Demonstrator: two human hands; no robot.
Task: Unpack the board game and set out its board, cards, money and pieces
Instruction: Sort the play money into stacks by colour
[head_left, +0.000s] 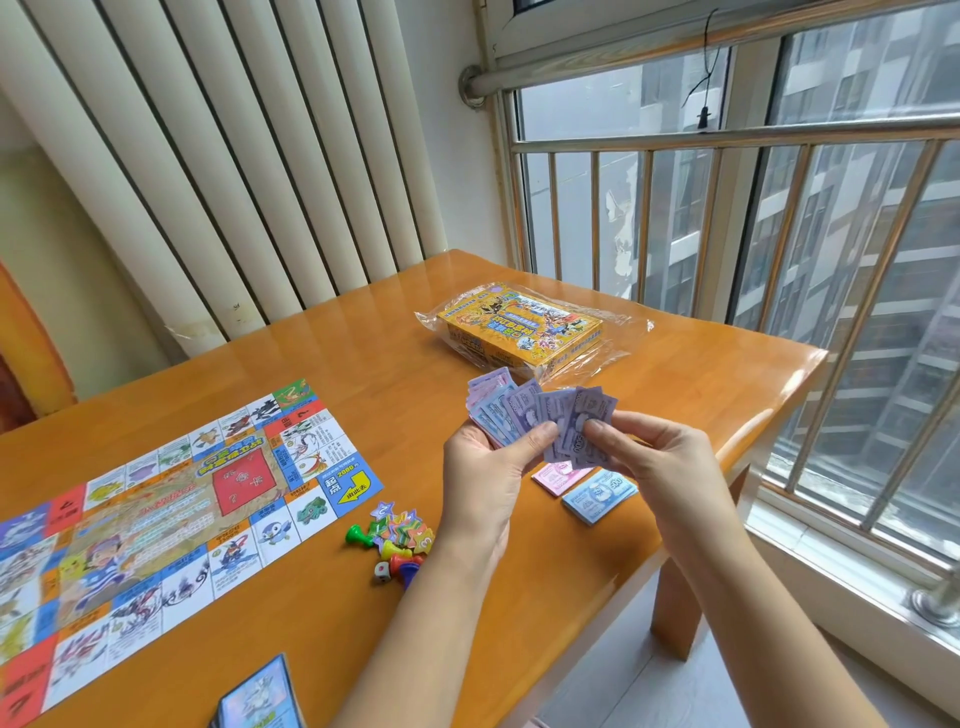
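A fan of purple play-money notes is held above the table. My left hand grips the fan from below, thumb on top. My right hand pinches the rightmost notes. The paper board lies unfolded on the left of the orange table. Coloured pawns, star tokens and a die sit in a heap beside the board. A pink money stack and a blue money stack lie under my hands. A deck of cards rests at the near edge. The yellow game box stands behind.
The box sits on crinkled clear plastic wrap. A white radiator lines the wall behind the table. A window with metal bars runs along the right. The table's right edge drops to the floor.
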